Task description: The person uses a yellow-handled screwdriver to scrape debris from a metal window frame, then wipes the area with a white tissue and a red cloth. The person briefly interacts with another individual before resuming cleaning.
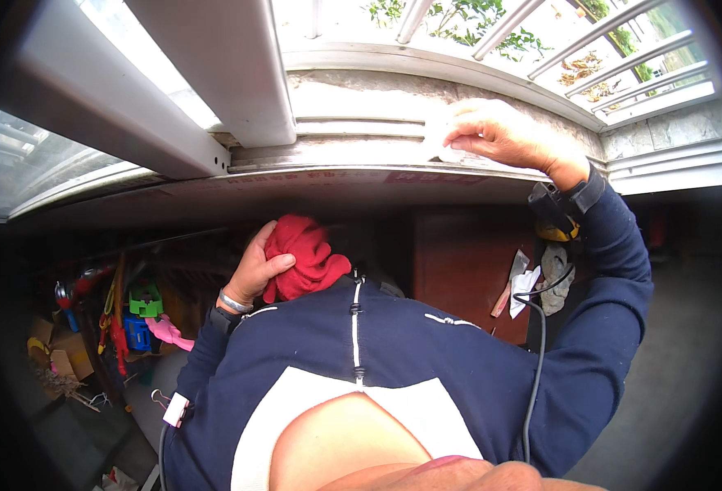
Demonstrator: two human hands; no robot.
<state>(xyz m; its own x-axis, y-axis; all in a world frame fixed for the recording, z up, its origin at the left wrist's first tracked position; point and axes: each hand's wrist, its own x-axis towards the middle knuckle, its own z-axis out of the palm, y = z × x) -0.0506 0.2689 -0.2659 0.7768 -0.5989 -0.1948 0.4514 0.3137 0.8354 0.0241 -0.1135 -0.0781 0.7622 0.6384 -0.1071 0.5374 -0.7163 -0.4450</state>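
Note:
My left hand [252, 267] grips a bunched red cloth [304, 258] in front of my chest, below the window ledge. My right hand [490, 134] reaches over the sliding-window track [361, 127], its fingers bent down with thumb and forefinger close together. Something pale lies under those fingertips, but glare washes it out, and I cannot tell whether it is held. The track's grooves run to the left, up to the frame of a sliding window sash [238, 73].
White bars [502, 30] stand outside the window. Below the ledge at the right, a scraper [511, 282], white paper [525, 291] and a grey rag [555, 279] lie by a reddish-brown surface [453, 264]. At the left are a green plastic item [146, 301] and cardboard boxes [69, 356]. A cable [542, 368] runs along my right arm.

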